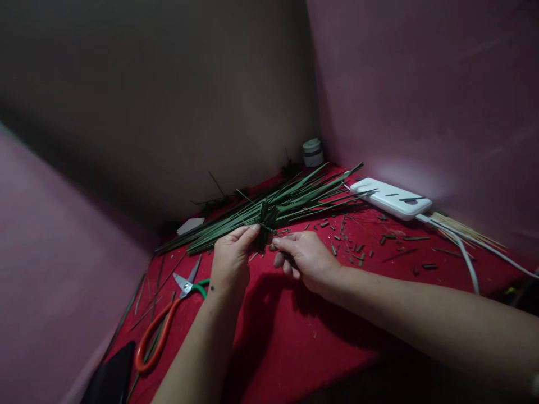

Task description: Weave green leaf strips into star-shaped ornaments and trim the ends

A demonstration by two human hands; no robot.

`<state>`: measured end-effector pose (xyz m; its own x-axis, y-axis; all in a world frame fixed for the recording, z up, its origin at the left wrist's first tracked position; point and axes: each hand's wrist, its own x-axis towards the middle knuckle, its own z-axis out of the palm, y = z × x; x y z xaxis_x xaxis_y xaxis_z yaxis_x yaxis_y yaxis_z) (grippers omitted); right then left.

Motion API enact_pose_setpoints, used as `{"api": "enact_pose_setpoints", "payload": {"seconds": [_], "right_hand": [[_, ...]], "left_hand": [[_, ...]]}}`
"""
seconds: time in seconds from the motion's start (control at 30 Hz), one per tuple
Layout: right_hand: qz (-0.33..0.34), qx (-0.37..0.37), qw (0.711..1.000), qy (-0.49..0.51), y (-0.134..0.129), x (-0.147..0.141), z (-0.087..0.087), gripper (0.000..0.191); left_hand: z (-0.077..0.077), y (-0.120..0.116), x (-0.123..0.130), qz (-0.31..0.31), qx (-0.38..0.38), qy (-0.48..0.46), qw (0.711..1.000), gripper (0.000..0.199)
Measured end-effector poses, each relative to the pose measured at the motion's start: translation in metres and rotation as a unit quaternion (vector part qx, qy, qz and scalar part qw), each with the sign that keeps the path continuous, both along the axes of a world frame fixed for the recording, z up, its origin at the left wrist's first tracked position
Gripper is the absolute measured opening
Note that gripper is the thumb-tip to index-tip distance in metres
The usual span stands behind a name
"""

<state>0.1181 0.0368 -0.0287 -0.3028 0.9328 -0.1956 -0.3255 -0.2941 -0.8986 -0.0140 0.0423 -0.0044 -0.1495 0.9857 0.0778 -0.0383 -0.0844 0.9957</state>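
Over a red surface (314, 342) — hands (231, 255) (309, 259), left pinching a dark-green folded leaf piece (268, 214), layered, spiky, right's grip unclear.

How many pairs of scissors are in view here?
1. The scissors lie with their blades open on the red surface, beside the left forearm, which hides part of the green handle. Another pair could be hidden under the green leaf strips.
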Motion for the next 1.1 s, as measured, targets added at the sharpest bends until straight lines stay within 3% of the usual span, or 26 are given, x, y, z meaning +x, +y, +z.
{"api": "enact_pose_setpoints", "payload": {"seconds": [0.27, 0.43, 0.47, 0.57, 0.63, 0.8, 0.9, 1.0, 1.1], "right_hand": [[-0.001, -0.005, 1.000, 0.012, -0.002, -0.002, 0.003, 0.023], [0.077, 0.071, 0.988, -0.116, 0.004, 0.010, 0.005, 0.032], [0.064, 0.107, 0.982, -0.143, 0.006, 0.015, 0.006, 0.034], [-0.085, 0.218, 0.957, -0.171, 0.013, 0.025, 0.011, 0.030], [-0.104, 0.236, 0.959, -0.122, 0.017, 0.028, 0.013, 0.021], [0.038, 0.193, 0.977, 0.078, 0.024, 0.025, 0.007, 0.016], [0.021, 0.166, 0.981, 0.095, 0.027, 0.022, -0.001, 0.011], [0.026, 0.104, 0.986, 0.131, 0.029, 0.020, -0.007, 0.017], [0.027, 0.047, 0.987, 0.149, 0.031, 0.021, -0.009, 0.021]], "left_hand": [[0.001, -0.003, 0.003, 0.011, 0.011, 0.048, 0.999, 0.014], [0.004, -0.005, 0.003, 0.011, 0.020, 0.067, 0.997, 0.015], [0.004, -0.005, 0.002, 0.015, 0.023, 0.069, 0.997, 0.015], [0.005, -0.006, 0.002, 0.017, 0.027, 0.073, 0.997, 0.015], [0.005, -0.007, 0.004, 0.000, 0.022, 0.084, 0.996, 0.016], [0.004, -0.009, 0.010, -0.033, 0.014, 0.105, 0.994, 0.018], [0.001, -0.008, 0.009, -0.041, -0.001, 0.065, 0.997, 0.015], [-0.003, -0.004, 0.007, -0.069, -0.025, 0.010, 0.997, 0.014], [-0.006, -0.002, 0.004, -0.084, -0.027, 0.012, 0.996, 0.015]]}}
